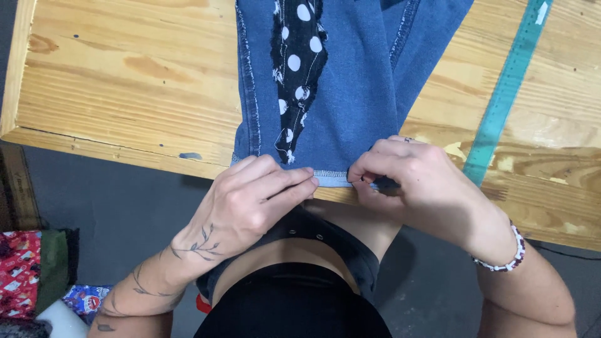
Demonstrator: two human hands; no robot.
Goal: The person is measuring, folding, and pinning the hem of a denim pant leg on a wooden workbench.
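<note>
Both hands pinch denim hem at table's near edge.

Wooden table carries the blue denim garment, soft and limp, best gripped along its stitched hem; left hand and right hand have fingertips clamped there. Black polka-dot patch and teal ruler lie flat. Printed red packages sit floor-left.

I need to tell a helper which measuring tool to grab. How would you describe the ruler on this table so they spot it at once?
Start at the wooden table, then look right of the blue denim. There a long, thin ruler lies flat, slanting toward the right hand. It is the only translucent teal strip on the bare wood.
</note>
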